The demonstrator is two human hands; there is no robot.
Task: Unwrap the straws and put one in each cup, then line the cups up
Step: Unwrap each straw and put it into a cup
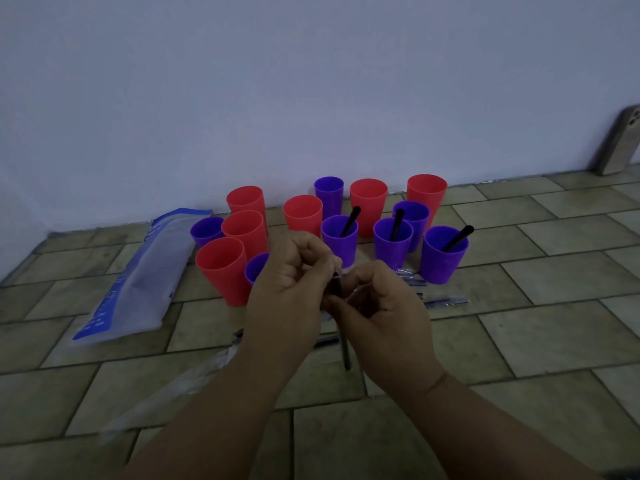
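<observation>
Several red cups (223, 268) and purple cups (444, 254) stand in a loose cluster on the tiled floor near the wall. Three of the purple cups on the right each hold a black straw (458, 239). In front of the cluster my left hand (289, 282) and my right hand (382, 306) meet around one black straw (344, 351), which hangs down below them. Both pinch its top end, where a bit of clear wrapper shows. A small purple cup (257, 268) is partly hidden behind my left hand.
A blue and clear plastic straw bag (138, 278) lies flat to the left of the cups. Wrapped straws (446, 301) lie right of my hands, and clear empty wrappers (194, 379) lie near my left forearm. A phone (620, 143) leans against the white wall at far right.
</observation>
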